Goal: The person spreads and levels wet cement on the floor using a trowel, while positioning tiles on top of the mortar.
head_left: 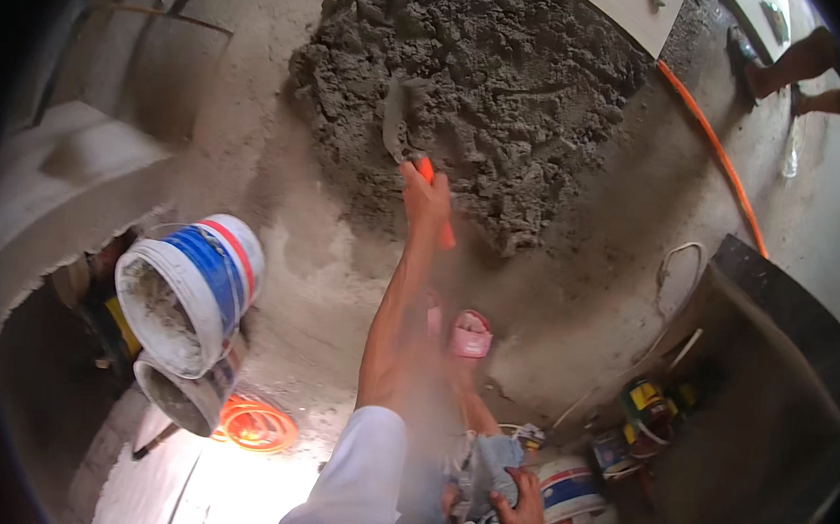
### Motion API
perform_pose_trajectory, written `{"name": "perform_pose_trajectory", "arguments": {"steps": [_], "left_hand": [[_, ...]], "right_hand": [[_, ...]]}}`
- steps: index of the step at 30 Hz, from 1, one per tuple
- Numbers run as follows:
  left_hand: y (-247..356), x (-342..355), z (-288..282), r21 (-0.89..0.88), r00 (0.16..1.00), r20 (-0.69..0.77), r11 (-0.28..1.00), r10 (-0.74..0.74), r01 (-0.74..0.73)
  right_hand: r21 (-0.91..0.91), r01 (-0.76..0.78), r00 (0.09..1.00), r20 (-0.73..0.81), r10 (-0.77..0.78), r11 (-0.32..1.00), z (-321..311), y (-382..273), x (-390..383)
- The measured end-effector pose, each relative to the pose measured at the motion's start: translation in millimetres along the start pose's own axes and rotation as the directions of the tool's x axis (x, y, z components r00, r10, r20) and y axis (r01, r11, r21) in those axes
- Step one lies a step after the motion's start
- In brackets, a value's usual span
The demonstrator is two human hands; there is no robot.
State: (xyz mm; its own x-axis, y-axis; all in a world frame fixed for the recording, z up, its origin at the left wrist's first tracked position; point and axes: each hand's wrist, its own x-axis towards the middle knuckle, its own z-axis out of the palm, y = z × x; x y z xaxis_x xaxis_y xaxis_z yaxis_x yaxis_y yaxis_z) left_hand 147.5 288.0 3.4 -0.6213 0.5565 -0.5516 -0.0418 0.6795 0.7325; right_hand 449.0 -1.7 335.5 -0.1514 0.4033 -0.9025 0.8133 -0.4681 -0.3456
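L hand [427,196]: arm stretched fwd, fingers clenched on orange trowel handle [440,205].
Trowel blade [397,114]: dug into near edge of grey mortar pile [471,90] on floor.
R hand [523,503]: fingers gripping rim of white/blue bucket [569,492] by knee.
Other: 2 stacked buckets [189,295] well left; pink sandal [470,334] below pile.

Trowel [403,115]: blade tip sunk in mortar [472,81], handle mostly covered by left hand [427,196]. Right hand [523,508]: fingers partly out of sight on lower bucket [572,489], itself half hidden behind knee. Second stacked bucket [184,396]: mostly behind upper one [189,290]. Other person's feet [799,69]: cut off at rim. Tools at right [648,419]: too small to tell. Lower left overexposed
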Motion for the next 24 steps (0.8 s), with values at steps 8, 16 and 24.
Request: {"name": "perform_pose_trajectory", "arguments": {"steps": [8,16,24], "left_hand": [[12,59,-115,0.653,0.985,0.12,0.737,0.126,-0.174],[13,1,-70,0.673,0.933,0.359,0.692,0.0,-0.259],[-31,-57,-90,0.691,0.832,0.547,0.613,-0.095,-0.384]], "right_hand": [[0.073,-0.03,0.999,-0.012,0.031,0.997,7,-1,-12],[0.073,-0.094,0.995,-0.015,0.095,0.993,7,-2,-15],[0.092,-0.071,0.997,-0.024,0.074,0.993,6,1,-15]]}}
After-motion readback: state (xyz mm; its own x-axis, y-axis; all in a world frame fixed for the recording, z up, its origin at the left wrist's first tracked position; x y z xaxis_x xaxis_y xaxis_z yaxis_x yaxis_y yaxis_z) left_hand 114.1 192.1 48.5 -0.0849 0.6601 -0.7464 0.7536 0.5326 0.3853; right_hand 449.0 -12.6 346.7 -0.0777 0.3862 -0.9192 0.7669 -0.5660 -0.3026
